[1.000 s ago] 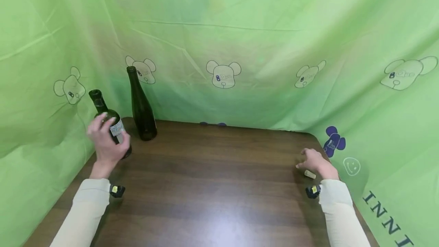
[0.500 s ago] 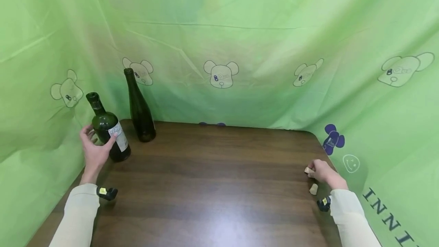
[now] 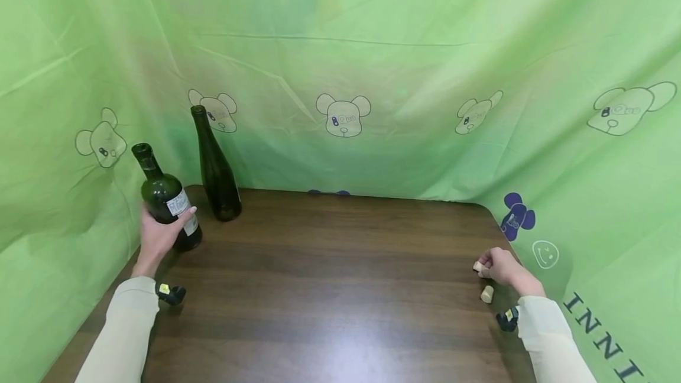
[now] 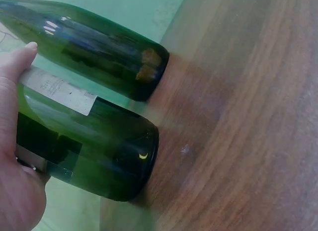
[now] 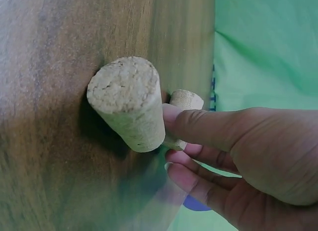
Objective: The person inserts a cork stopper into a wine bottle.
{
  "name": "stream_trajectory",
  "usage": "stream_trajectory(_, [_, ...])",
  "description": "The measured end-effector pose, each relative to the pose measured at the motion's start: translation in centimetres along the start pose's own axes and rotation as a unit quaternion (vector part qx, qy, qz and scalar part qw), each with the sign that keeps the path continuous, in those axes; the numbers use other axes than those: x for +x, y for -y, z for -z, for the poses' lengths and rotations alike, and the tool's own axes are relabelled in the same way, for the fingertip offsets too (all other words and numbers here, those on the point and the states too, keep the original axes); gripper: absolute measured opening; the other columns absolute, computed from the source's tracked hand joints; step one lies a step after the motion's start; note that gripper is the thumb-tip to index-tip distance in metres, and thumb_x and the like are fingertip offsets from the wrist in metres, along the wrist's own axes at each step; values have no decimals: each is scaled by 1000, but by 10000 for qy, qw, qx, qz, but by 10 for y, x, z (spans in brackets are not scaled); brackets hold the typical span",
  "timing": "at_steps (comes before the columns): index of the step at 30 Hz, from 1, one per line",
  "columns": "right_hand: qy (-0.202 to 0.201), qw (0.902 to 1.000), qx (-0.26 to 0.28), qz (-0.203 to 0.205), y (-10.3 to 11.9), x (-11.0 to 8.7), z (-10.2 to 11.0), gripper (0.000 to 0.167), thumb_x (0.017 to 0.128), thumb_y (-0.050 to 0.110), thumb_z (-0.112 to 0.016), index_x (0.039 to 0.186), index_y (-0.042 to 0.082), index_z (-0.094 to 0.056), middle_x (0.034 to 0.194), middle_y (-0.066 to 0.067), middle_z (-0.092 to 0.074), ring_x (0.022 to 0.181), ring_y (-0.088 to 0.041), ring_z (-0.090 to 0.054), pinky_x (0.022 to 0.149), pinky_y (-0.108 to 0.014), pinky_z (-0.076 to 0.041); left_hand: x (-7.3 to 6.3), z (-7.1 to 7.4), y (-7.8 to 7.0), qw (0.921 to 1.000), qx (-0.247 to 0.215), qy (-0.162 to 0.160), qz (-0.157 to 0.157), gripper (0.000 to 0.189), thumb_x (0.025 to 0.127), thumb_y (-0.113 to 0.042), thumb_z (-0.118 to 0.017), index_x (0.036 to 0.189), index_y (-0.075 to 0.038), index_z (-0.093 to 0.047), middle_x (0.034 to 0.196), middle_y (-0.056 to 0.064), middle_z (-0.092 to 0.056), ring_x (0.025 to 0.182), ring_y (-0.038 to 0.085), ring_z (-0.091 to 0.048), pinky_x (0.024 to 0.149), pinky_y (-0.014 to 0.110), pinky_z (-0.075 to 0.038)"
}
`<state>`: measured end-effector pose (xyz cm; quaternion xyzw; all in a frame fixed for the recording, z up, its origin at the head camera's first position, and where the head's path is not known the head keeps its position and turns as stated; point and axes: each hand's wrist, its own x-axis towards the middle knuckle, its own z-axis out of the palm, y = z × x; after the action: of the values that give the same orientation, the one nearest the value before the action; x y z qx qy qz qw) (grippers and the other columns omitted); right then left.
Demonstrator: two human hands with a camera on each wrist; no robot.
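While the left hand [image 3: 158, 235] grips the labelled bottle [image 3: 159, 191] round its body, thumb across the pale label [image 4: 59, 92], the right hand [image 3: 502, 266] pinches the far cork [image 3: 477, 266] between thumb and fingers at the opposite side of the table [image 3: 330, 276]. Labelled bottle: green glass, mouth up, base at the table top, near the left edge. Tall bottle [image 3: 217, 173]: green, slimmer, upright just beyond and to the right of the first, untouched; brownish patches show low in its glass (contents or reflection, cannot tell). Far cork: partly hidden by the thumb; whether it is clear of the wood cannot be told. Near cork [image 3: 486, 295]: tapered, on the table just beside the right hand, closer to the person; its broad, speckled end faces the right wrist camera. Contact between near cork and thumb: unclear. Both sleeves [image 3: 125, 324] are pale. Green cloth [image 3: 340, 28] printed with outlined bear heads hangs behind the table and along its sides.
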<state>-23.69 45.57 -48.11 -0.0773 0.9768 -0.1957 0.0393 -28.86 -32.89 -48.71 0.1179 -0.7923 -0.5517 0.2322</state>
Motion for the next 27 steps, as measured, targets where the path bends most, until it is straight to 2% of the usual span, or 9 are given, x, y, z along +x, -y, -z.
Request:
stream_trajectory(4, [-107, 9999, -3, 70, 0, 0, 0, 16, 74, -1, -81, 83, -4, -67, 73, -4, -65, 69, -15, -57, 63, -28, -48, 3, -2, 2, 9996, -2, -223, -167, 81, 82, -28, -85, 148, -15, -41, 133, 2, -54, 122, 17, -52, 107, 36, -41])
stream_trajectory(8, [-126, 9998, 47, 146, -2, -1, -1, 16, 74, -1, -81, 83, -4, -67, 74, -4, -66, 69, -14, -57, 62, -28, -49, 5, -3, 3, 9991, -80, -374, -176, 73, 79, -24, -87, 141, -14, -49, 119, -10, -56, 111, 8, -54, 99, 28, -43])
stream_trajectory(12, [-265, 9993, 70, 260, -4, 3, -1, 18, 77, 1, -80, 86, -8, -67, 75, -7, -67, 70, -16, -60, 64, -29, -51, 6, -1, -1, 9991, -130, -382, -84, 71, 78, -23, -89, 138, -12, -52, 114, -13, -56, 107, 4, -54, 95, 26, -44])
stream_trajectory(16, [-666, 9969, 45, 416, -4, 9, 1, 28, 83, 0, -77, 100, -18, -64, 80, -12, -68, 73, -20, -62, 66, -32, -53, 5, -2, -5, 9990, -171, -404, -125, 64, 76, -19, -90, 131, -14, -57, 108, -16, -57, 102, 2, -55, 90, 23, -44])
stream_trajectory(19, [-1072, 9927, 14, 551, 2, 16, 4, 32, 84, -2, -73, 109, -19, -64, 82, -14, -69, 74, -22, -63, 67, -34, -54, 2, -6, -14, 9975, -337, -424, -445, 56, 74, -10, -89, 122, -15, -62, 101, -19, -60, 95, 0, -58, 86, 19, -44])
stream_trajectory(21, [-1228, 9906, 77, 602, 9, 22, 7, 30, 85, -4, -72, 110, -18, -65, 84, -16, -70, 75, -23, -64, 67, -32, -54, -1, -11, -24, 9953, -504, -358, -749, 52, 73, -4, -86, 118, -14, -63, 97, -20, -62, 91, 0, -60, 83, 18, -45])
stream_trajectory(25, [-1395, 9868, 358, 738, 27, 35, 11, 24, 82, -7, -73, 104, -14, -67, 86, -19, -72, 76, -24, -68, 68, -26, -57, -11, -28, -48, 9887, -738, -125, -1296, 50, 70, 6, -83, 116, -8, -66, 93, -23, -65, 85, -1, -64, 81, 15, -48])
stream_trajectory(27, [-1453, 9841, 563, 856, 38, 41, 12, 21, 81, -8, -74, 100, -12, -67, 85, -18, -71, 74, -22, -68, 67, -24, -57, -21, -40, -64, 9854, -846, 0, -1480, 51, 70, 8, -83, 117, -4, -65, 93, -24, -65, 84, -2, -64, 81, 15, -49])
